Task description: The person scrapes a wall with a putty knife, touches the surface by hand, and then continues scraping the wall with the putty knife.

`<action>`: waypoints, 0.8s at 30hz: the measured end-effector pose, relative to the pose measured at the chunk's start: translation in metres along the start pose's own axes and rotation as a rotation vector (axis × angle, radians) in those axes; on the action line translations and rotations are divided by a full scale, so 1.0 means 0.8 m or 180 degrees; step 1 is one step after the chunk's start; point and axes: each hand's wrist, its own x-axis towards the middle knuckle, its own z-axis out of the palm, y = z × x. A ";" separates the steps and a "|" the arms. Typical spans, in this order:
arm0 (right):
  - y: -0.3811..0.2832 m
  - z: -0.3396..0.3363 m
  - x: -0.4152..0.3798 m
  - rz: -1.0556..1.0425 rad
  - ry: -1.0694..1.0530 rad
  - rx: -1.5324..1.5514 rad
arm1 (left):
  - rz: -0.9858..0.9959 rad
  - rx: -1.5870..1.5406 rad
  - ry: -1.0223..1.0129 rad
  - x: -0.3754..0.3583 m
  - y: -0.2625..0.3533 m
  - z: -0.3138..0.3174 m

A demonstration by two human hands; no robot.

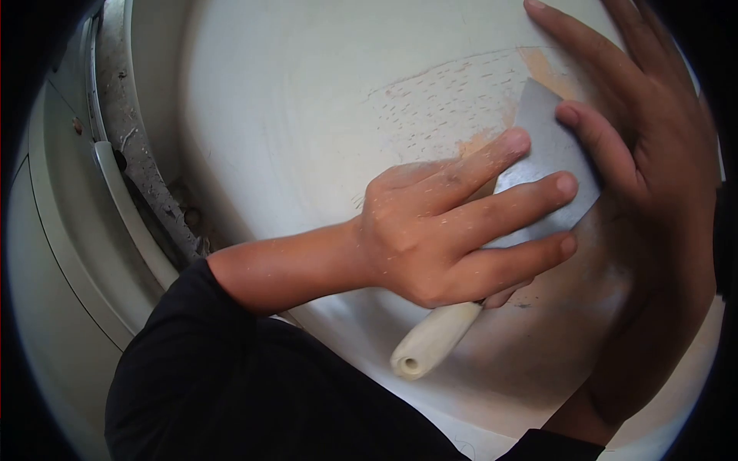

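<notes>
My left hand [446, 230] reaches in from the left across a putty knife [540, 115], its fingers pressed along the broad metal blade. The pale handle [432, 342] sticks out below my palm, and my left thumb is mostly hidden. At the right, my right hand [638, 107] has its fingers spread over the white panel [277, 115], with the thumb at the blade's right edge. Beside the blade, the panel shows several short dark marks [438, 96] and peach-coloured patches [547, 71].
On the left runs a pale, curved frame [58, 223] with a strip along its edge. A dirty grey gap [131, 131] lies between it and the panel. My black sleeve [184, 361] covers the lower left, and shadow falls over the panel's lower right.
</notes>
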 end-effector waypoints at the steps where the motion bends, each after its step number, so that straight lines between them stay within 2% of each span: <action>1: 0.000 -0.001 -0.001 0.0006 0.0009 -0.0009 | -0.0025 -0.0061 0.0007 -0.003 0.002 -0.003; 16: -0.002 -0.017 -0.022 -0.0091 -0.0120 0.0207 | -0.0184 -0.0101 0.0094 0.000 0.004 0.000; 19: -0.004 -0.019 -0.026 -0.0173 -0.0093 0.0345 | -0.0227 0.0069 -0.0128 -0.006 0.008 0.000; 24: -0.026 -0.005 -0.024 -0.0255 0.0451 0.0445 | -0.0436 -0.0069 -0.0008 -0.011 0.011 0.009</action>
